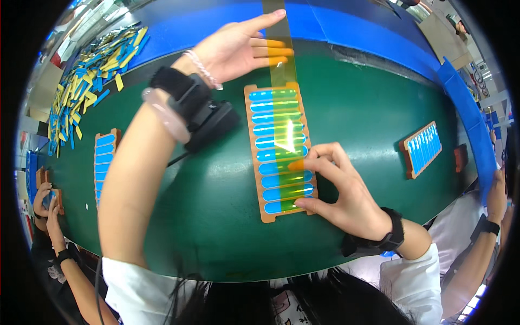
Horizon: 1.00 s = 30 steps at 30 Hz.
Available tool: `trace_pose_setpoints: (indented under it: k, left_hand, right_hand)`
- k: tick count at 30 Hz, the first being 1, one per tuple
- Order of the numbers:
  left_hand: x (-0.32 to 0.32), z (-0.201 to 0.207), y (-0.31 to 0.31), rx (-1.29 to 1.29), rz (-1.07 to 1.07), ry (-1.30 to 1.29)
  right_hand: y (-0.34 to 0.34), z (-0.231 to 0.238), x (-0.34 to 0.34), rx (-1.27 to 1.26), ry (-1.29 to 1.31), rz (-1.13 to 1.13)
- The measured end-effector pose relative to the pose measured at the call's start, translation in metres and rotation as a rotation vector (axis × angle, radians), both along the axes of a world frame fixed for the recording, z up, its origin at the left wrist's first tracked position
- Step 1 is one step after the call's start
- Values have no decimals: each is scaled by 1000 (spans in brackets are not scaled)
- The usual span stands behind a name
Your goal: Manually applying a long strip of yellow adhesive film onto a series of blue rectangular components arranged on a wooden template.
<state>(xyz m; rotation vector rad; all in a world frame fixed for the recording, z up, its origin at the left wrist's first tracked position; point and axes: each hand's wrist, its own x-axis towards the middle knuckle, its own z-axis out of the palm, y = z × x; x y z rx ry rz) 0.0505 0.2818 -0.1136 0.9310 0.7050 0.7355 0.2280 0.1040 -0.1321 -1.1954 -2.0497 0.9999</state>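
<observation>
Evidently, a long strip of translucent yellow film (pixel 281 70) is being lined up over a brown notched tray (pixel 269 218), which lies on the green bench (pixel 206 238) between the person's arms. The film runs lengthwise over the right-hand part of the rounded blue strips (pixel 264 130) set in the tray, tinting them green.

Beyond the tray's far end, the left hand (pixel 235 51) is spread rather than clenched: its thumb lies over the film, while its fingertips show orange beneath it. At the near right edge, the right hand (pixel 341 184) has its index fingertip under the film and its thumb at the film's near end; the two tips stand apart, and whether that grip pinches the film I cannot tell.

The step in hand looks like placing the covering. As I judge it, the next move calls for an even tension from the left hand, keeping the film straight and wrinkle-free.
</observation>
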Motion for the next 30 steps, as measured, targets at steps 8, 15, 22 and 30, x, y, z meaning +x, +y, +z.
trace_pose_setpoints:
  k: [8, 15, 22, 30]
  left_hand:
    - [0, 8, 5, 269, 64, -37]
    - [6, 28, -13, 450, 187, 69]
    - [2, 29, -21, 536, 179, 15]
    - [1, 22, -11, 540, 151, -40]
  right_hand:
    - [2, 1, 3, -39, -71, 12]
    - [-1, 4, 0, -84, -34, -103]
    - [-2, 5, 1, 29, -194, -91]
    - [-4, -1, 2, 44, -198, -149]
